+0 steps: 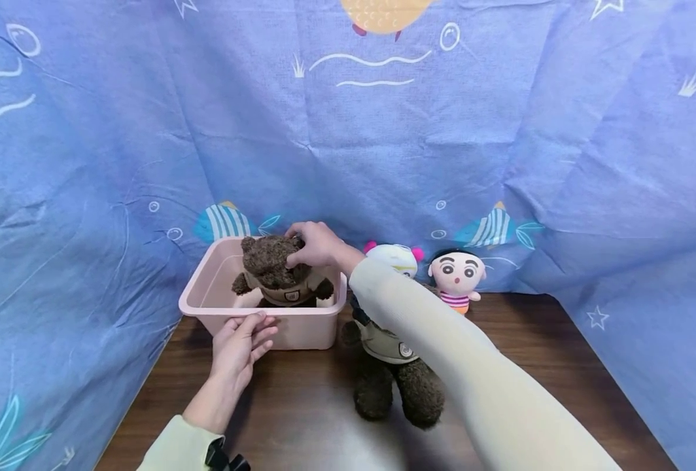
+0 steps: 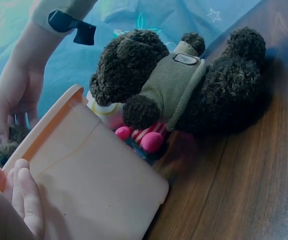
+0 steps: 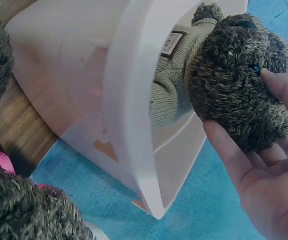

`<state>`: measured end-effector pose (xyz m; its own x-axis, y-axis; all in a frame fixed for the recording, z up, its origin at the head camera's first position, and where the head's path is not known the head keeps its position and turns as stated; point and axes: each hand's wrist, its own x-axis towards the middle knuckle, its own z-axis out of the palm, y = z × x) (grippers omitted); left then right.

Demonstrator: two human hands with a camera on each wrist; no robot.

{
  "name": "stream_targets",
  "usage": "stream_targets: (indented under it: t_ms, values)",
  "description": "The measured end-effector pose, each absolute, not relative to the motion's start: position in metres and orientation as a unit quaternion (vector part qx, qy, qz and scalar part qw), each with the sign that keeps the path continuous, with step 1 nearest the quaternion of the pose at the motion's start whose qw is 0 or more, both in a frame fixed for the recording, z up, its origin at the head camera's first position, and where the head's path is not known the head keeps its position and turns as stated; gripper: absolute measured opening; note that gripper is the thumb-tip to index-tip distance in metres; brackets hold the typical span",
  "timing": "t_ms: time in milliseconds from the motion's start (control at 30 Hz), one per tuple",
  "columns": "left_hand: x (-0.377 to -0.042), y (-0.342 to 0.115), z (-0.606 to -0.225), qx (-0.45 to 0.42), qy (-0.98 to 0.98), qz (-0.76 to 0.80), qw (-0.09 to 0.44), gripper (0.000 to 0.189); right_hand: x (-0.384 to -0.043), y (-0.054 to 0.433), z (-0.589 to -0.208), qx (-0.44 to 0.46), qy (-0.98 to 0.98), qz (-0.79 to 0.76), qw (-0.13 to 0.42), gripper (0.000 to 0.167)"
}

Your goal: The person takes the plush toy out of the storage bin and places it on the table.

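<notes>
A dark brown teddy bear [image 1: 273, 258] in a greenish knitted top is upright inside the pale pink plastic tub [image 1: 292, 332]. My right hand [image 1: 320, 247] grips the bear's head; in the right wrist view its thumb lies near the bear's eye, with the fingers [image 3: 229, 150] round the far side. My left hand [image 1: 239, 343] holds the tub's front rim, the other fingers [image 2: 31, 200] along its outer wall. The bear's legs are hidden by the tub's front wall.
Right of the tub, a second brown teddy bear [image 1: 392, 366] sits on the wooden table [image 1: 301, 412], partly behind my right sleeve. Behind it are a white plush toy [image 1: 390, 254] with pink ears and a black-haired doll [image 1: 457, 273]. Blue patterned cloth [image 1: 348, 176] surrounds the table.
</notes>
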<state>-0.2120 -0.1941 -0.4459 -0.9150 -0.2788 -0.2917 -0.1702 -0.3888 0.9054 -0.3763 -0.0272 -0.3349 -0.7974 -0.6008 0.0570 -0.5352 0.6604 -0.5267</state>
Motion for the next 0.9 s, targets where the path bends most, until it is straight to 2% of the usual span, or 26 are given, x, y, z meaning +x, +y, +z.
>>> stream_targets:
  t_ms: [900]
  values:
    - [-0.212,-0.193,-0.445,0.196,-0.547,-0.813,0.036,0.02,-0.358,0.025,-0.311,-0.261,0.832,-0.488,0.033,0.053]
